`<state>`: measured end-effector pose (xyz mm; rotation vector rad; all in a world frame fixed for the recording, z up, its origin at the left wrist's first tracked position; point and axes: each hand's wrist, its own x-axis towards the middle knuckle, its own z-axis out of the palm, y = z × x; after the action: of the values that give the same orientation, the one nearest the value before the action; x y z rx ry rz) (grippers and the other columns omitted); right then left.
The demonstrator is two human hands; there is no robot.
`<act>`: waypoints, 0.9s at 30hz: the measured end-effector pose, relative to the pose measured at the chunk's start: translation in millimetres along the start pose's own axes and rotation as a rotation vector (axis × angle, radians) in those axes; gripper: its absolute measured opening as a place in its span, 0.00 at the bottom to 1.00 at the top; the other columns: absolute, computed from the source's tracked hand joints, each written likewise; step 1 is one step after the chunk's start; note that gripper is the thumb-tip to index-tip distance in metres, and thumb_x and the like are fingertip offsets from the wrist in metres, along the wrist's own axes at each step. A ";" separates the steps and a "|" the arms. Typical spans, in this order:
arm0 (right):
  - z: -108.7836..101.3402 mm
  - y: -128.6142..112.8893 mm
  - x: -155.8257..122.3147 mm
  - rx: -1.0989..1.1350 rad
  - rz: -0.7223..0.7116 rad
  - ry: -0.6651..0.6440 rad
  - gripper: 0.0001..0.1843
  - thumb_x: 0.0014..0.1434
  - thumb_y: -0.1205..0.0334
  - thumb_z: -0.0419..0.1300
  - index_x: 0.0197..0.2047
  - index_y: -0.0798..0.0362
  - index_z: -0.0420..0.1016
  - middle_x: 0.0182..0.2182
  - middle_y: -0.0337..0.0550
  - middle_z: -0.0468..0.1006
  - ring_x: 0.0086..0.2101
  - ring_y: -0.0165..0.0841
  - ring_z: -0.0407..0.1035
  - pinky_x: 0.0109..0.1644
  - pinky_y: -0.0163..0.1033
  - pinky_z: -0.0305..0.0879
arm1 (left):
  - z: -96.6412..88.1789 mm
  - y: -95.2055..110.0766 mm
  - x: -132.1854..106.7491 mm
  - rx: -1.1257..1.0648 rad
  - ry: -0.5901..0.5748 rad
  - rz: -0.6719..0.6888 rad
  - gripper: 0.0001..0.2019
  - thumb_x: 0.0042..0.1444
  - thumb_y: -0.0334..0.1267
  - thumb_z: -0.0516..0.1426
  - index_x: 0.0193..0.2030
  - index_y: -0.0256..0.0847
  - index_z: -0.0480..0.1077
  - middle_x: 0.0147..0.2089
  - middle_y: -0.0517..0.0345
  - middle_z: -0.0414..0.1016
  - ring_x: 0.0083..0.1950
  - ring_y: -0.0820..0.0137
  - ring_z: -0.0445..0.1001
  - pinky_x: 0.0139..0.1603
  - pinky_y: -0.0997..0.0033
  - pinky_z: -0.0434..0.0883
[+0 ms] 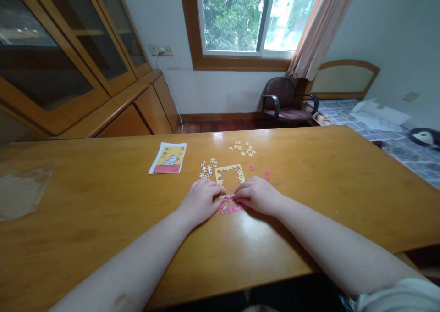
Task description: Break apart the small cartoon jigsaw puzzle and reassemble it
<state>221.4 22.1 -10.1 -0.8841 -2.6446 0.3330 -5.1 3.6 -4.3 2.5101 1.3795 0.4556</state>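
A partly joined jigsaw puzzle lies on the table, its yellow border framing an open middle and its lower part pink. My left hand is at the puzzle's lower left side, fingers closed and fingertips on the seam between the yellow and pink parts. From the right, my right hand meets the same seam with bent, closed fingers. A small whitish puzzle piece shows between the fingertips of both hands. Fingers hide part of the puzzle's sides. White patterned loose pieces lie just beyond my left hand.
Yellow loose pieces are spread behind the puzzle. Pink pieces lie beyond my right hand. A printed reference picture rests to the left, and a clear plastic sheet at the far left of the wooden table. An armchair stands behind.
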 end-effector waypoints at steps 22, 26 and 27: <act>-5.3 -9.0 1.7 0.000 0.018 -0.022 0.08 0.60 0.62 0.59 0.37 0.50 0.81 0.35 0.43 0.79 0.33 0.31 0.71 0.40 0.36 0.64 | 0.6 -1.2 0.0 -0.016 0.010 0.022 0.07 0.55 0.40 0.58 0.39 0.47 0.77 0.38 0.58 0.79 0.43 0.65 0.72 0.48 0.62 0.66; -19.7 1.7 -3.2 -0.001 0.056 0.023 0.10 0.61 0.62 0.57 0.39 0.52 0.80 0.35 0.45 0.79 0.34 0.32 0.71 0.41 0.36 0.65 | -1.5 -0.8 0.0 -0.016 0.025 0.016 0.07 0.57 0.38 0.57 0.39 0.46 0.76 0.38 0.57 0.79 0.43 0.65 0.72 0.48 0.62 0.66; -25.5 7.4 -5.7 -0.030 0.096 0.040 0.10 0.60 0.63 0.57 0.40 0.52 0.80 0.35 0.46 0.79 0.34 0.33 0.71 0.41 0.36 0.65 | -2.3 -0.5 0.1 -0.018 0.028 0.011 0.08 0.57 0.37 0.56 0.39 0.46 0.76 0.39 0.57 0.79 0.43 0.65 0.72 0.48 0.62 0.66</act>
<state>239.4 27.3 9.6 -1.0185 -2.5828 0.2959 -6.3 4.0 -2.3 2.5071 1.3656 0.5053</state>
